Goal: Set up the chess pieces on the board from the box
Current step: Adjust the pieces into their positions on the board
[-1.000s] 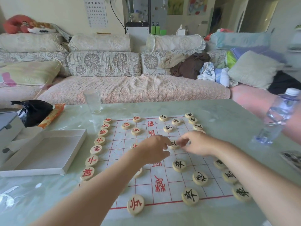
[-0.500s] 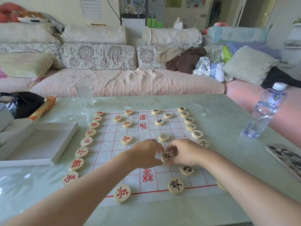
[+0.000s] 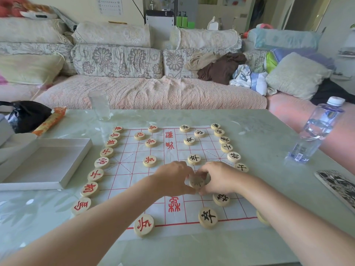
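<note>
A white paper chess board point(image 3: 134, 169) with red grid lines lies on the table. Several round wooden pieces with red characters line its left side, several with black characters its right. In the middle, my left hand point(image 3: 172, 179) and my right hand point(image 3: 221, 179) meet over one black-marked piece point(image 3: 197, 182). Both pinch it from either side with curled fingers. The piece looks blurred and slightly raised. The empty white box point(image 3: 46, 164) sits open to the left of the board.
A clear glass point(image 3: 99, 105) stands behind the board's far left corner. A water bottle point(image 3: 315, 133) stands at the right, a patterned flat object point(image 3: 338, 187) near the right edge. A black bag point(image 3: 25, 114) and an orange packet point(image 3: 51, 120) lie at far left. A sofa runs behind the table.
Both hands drew back toward me from the board's far middle, bringing a black-marked piece with them. The camera tilted down slightly.
</note>
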A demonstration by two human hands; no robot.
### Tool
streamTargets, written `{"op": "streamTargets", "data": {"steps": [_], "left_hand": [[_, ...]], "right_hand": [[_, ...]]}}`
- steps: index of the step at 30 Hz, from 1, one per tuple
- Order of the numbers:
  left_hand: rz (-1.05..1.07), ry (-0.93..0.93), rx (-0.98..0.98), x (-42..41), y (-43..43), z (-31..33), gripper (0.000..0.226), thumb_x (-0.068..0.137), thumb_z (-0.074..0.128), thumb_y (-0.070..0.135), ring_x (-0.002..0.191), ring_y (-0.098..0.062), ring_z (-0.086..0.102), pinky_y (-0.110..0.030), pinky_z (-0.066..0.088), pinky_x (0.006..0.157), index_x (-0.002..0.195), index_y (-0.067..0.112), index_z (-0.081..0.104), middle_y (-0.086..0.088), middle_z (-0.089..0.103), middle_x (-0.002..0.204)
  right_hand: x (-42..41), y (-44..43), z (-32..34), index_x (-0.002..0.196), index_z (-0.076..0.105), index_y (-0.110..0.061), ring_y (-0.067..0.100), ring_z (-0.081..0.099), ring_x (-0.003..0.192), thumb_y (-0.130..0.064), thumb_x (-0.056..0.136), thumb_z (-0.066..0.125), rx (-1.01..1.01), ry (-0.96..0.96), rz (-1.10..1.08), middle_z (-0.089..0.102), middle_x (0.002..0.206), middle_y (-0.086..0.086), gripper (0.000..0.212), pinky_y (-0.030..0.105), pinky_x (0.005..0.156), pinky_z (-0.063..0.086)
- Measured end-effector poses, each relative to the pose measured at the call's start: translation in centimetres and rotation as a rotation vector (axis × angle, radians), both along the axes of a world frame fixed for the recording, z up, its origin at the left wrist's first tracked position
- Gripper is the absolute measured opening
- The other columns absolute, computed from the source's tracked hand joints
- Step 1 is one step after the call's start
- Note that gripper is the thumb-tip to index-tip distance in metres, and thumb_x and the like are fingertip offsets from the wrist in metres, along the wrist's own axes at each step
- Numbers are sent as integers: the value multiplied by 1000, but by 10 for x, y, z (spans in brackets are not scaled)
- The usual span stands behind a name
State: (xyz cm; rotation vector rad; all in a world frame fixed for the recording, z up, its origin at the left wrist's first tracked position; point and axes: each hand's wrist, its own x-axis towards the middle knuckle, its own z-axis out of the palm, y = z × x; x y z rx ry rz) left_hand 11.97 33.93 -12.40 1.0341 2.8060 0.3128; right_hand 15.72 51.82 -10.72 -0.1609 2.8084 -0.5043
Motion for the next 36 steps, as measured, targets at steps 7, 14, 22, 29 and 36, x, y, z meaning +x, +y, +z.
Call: {"op": "streamTargets", "data": {"steps": [7, 14, 22, 29, 36], "left_hand": [[32, -178, 63, -17, -2, 15, 50, 83, 63, 48, 94, -11, 55, -25, 45, 80, 129, 32, 50, 12, 58, 117], [137, -4, 142, -38, 5, -6, 54, 90, 54, 29, 125, -20, 43, -37, 46, 96, 142, 23, 38, 0, 46, 135], [154, 25, 215, -55, 13, -18, 47, 91, 59, 24, 122, -23, 44, -36, 43, 97, 136, 20, 47, -4, 54, 130], [239, 20, 311, -66, 11, -25, 39, 85, 69, 27, 108, -18, 54, -38, 51, 89, 122, 25, 59, 1, 61, 117], [222, 29, 299, -63, 9, -21, 47, 86, 67, 28, 110, -19, 53, -34, 49, 87, 130, 25, 53, 1, 55, 123]], "right_hand": [[-23, 18, 12, 124, 64, -28, 12, 61, 105, -43, 86, 68, -88, 51, -190, 65, 115, -9, 42, 28, 91, 49], [-54, 16, -5, 136, 55, -26, 16, 57, 113, -28, 89, 61, -14, 131, -267, 61, 124, -8, 48, 26, 90, 46], [-68, -3, -10, 111, 71, -23, 20, 65, 94, -33, 89, 67, -72, 96, -208, 70, 100, -4, 25, 34, 81, 54], [-72, -6, -12, 107, 71, -27, 17, 62, 84, -35, 85, 72, -126, 87, -208, 68, 89, -8, 24, 34, 76, 53], [-72, 1, -14, 135, 56, -25, 13, 58, 96, -33, 88, 68, -98, 108, -211, 61, 105, -11, 49, 28, 81, 49]]}}
